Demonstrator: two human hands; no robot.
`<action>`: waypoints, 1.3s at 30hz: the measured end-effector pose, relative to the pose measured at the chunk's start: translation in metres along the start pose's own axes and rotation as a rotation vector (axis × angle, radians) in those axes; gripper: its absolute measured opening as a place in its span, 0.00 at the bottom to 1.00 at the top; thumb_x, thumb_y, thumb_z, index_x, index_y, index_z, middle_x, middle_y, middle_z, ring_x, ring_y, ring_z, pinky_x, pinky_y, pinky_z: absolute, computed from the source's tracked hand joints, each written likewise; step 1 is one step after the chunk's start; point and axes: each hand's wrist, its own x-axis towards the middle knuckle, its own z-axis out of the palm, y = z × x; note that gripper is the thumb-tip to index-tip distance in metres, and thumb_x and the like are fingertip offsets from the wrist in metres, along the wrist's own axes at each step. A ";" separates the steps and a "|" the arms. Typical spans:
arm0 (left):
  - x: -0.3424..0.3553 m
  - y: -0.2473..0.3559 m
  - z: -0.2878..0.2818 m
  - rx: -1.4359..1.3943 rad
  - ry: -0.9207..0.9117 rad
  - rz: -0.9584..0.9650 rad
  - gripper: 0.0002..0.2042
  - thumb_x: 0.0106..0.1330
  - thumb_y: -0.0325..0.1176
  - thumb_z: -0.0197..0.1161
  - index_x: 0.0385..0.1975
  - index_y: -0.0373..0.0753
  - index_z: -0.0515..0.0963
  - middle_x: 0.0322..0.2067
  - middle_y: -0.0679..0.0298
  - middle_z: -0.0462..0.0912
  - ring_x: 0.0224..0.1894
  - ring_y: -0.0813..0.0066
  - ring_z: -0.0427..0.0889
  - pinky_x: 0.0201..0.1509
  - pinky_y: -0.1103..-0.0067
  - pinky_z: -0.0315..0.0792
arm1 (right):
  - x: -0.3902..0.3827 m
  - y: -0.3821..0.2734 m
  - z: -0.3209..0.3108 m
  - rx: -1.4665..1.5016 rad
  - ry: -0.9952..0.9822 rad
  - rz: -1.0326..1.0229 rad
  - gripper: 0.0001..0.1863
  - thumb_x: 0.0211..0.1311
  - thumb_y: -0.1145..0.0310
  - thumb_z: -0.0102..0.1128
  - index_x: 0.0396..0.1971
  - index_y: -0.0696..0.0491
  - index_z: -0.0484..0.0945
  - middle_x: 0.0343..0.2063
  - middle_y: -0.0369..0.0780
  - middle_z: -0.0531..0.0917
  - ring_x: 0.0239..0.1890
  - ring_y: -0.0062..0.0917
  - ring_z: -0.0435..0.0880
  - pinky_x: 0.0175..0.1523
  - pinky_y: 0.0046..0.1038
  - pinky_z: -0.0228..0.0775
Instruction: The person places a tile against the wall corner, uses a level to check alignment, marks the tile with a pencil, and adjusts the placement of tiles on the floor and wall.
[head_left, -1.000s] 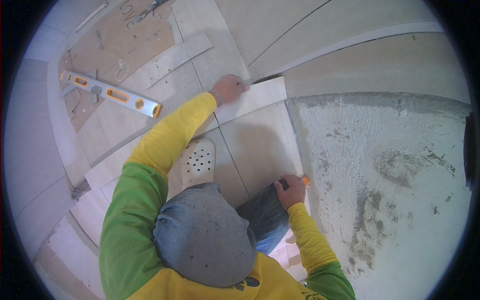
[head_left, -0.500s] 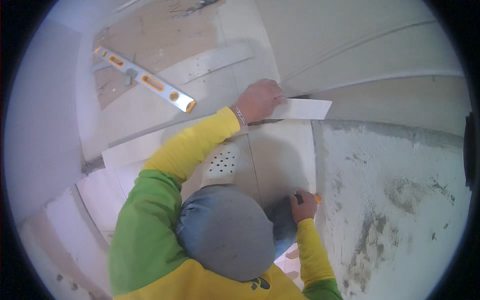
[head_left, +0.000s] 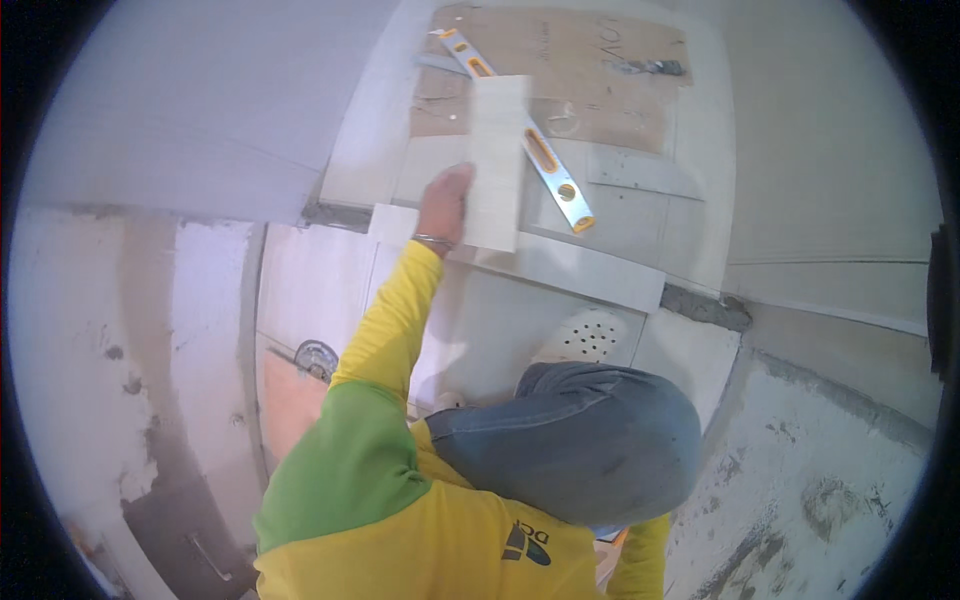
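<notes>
My left hand (head_left: pixel 443 207) grips a pale tile strip (head_left: pixel 497 165) by its left side and holds it raised, with its long side pointing away from me. The strip hides part of a spirit level (head_left: pixel 556 172), which lies slanted on the tiled surface and has yellow-rimmed openings. Below the held piece, a long pale tile strip (head_left: pixel 590 275) runs along the edge of the step. Of my right arm only the yellow sleeve (head_left: pixel 642 560) shows, low in the picture beside my bent knee; the hand is out of sight.
A brown cardboard sheet (head_left: pixel 625 110) covers the far part of the surface, with a dark-handled tool (head_left: pixel 660 68) on it. A loose tile offcut (head_left: pixel 645 172) lies nearer. At left are a round disc-like tool (head_left: pixel 317 358) and an orange board (head_left: pixel 288 400). Rough mortar (head_left: pixel 705 305) shows at the step's right end.
My left hand has lifted the tile strip away from the step's right end and swung it left, turning it lengthwise. The view has shifted left, and my right hand has left the picture.
</notes>
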 end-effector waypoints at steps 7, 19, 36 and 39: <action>-0.043 -0.125 -0.119 -0.914 0.546 -0.590 0.13 0.70 0.33 0.53 0.43 0.27 0.75 0.41 0.56 0.81 0.44 0.68 0.80 0.49 0.74 0.75 | -0.007 0.045 0.026 -0.165 0.005 0.088 0.17 0.58 0.63 0.59 0.45 0.54 0.81 0.40 0.44 0.85 0.45 0.36 0.82 0.51 0.34 0.72; -0.058 -0.219 -0.160 -0.872 0.936 -0.965 0.14 0.67 0.31 0.56 0.47 0.27 0.72 0.44 0.52 0.79 0.44 0.58 0.81 0.45 0.67 0.79 | -0.010 0.066 0.018 -0.437 -0.091 -0.068 0.29 0.66 0.53 0.49 0.61 0.56 0.68 0.62 0.43 0.70 0.64 0.36 0.68 0.67 0.35 0.59; -0.045 -0.246 -0.162 -0.944 1.123 -0.992 0.14 0.66 0.30 0.56 0.48 0.30 0.72 0.43 0.52 0.79 0.43 0.57 0.81 0.39 0.65 0.80 | -0.022 0.066 0.017 -0.366 -0.014 0.050 0.22 0.57 0.58 0.58 0.49 0.54 0.75 0.51 0.43 0.77 0.54 0.35 0.74 0.61 0.35 0.63; -0.035 -0.259 -0.123 -0.890 0.907 -1.107 0.13 0.67 0.32 0.54 0.47 0.31 0.73 0.43 0.55 0.79 0.43 0.61 0.81 0.41 0.68 0.79 | -0.046 0.063 0.000 -0.373 0.035 0.126 0.20 0.56 0.59 0.59 0.46 0.54 0.76 0.49 0.43 0.79 0.52 0.35 0.76 0.60 0.35 0.64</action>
